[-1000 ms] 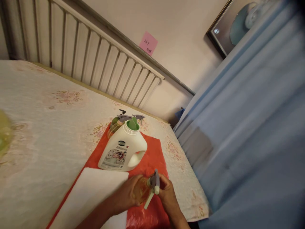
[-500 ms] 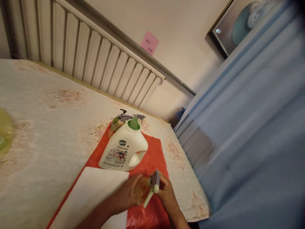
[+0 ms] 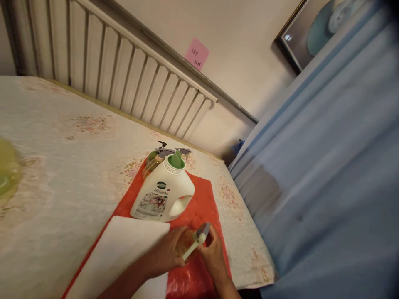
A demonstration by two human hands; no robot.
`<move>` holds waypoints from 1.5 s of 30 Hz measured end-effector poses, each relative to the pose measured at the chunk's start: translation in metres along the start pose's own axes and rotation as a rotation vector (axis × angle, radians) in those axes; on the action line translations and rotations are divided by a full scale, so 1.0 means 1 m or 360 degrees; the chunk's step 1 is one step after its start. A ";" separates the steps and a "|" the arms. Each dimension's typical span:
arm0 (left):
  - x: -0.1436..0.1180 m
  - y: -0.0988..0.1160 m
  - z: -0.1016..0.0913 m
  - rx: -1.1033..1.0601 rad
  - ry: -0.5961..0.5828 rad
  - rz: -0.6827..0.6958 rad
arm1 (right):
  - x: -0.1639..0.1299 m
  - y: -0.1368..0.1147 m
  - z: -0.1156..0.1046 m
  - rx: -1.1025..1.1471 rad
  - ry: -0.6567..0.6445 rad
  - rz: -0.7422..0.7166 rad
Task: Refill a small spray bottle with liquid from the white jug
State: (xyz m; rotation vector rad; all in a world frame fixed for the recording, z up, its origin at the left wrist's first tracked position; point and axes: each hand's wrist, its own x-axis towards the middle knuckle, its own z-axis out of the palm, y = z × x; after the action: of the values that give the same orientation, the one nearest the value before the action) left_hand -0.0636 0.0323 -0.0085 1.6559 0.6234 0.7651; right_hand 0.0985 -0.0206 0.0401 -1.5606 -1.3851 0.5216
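Note:
My left hand (image 3: 168,251) is wrapped round the body of a spray bottle (image 3: 186,240) with amber liquid. At its top, my right hand (image 3: 214,249) has its fingers closed on the grey and pale spray head (image 3: 203,232). The bottle is tilted, its head pointing right, above a red plastic sheet (image 3: 202,203). Just beyond stands a large white detergent jug (image 3: 163,191) with an open neck and a green spout (image 3: 176,160). A folded white cloth (image 3: 124,245) lies under my left forearm.
Behind the jug, partly hidden, are more bottles (image 3: 152,164) with spray and pump heads. A yellow-green translucent object (image 3: 8,170) sits at the left edge. A flowered cloth (image 3: 77,166) covers the table. A blue curtain (image 3: 327,166) hangs at the right, a radiator (image 3: 124,74) behind.
The spray head has turned in my right hand, and its pale trigger now points more down-left across the bottle. My left hand keeps its hold on the bottle.

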 end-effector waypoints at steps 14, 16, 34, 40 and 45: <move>-0.001 -0.006 0.003 -0.0410 -0.0151 -0.0045 | 0.000 -0.002 0.013 0.0217 0.0105 0.0114; -0.001 -0.011 0.004 -0.0424 -0.0149 -0.0073 | 0.000 -0.004 0.014 0.0197 0.0122 0.0123; 0.007 -0.003 -0.017 -0.1257 0.0023 0.0060 | -0.003 -0.014 0.018 -0.0051 0.0251 0.0070; 0.005 0.003 -0.018 -0.1096 0.0171 0.0083 | -0.003 -0.013 0.017 0.0015 0.0198 0.0105; 0.006 -0.001 -0.014 -0.0972 0.0238 0.0181 | -0.001 -0.008 0.009 0.0164 0.0015 0.0104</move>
State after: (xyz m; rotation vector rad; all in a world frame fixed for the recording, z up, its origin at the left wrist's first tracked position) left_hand -0.0704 0.0462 -0.0064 1.0842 0.3474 1.0470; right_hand 0.0866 -0.0191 0.0425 -1.5269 -1.2831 0.6149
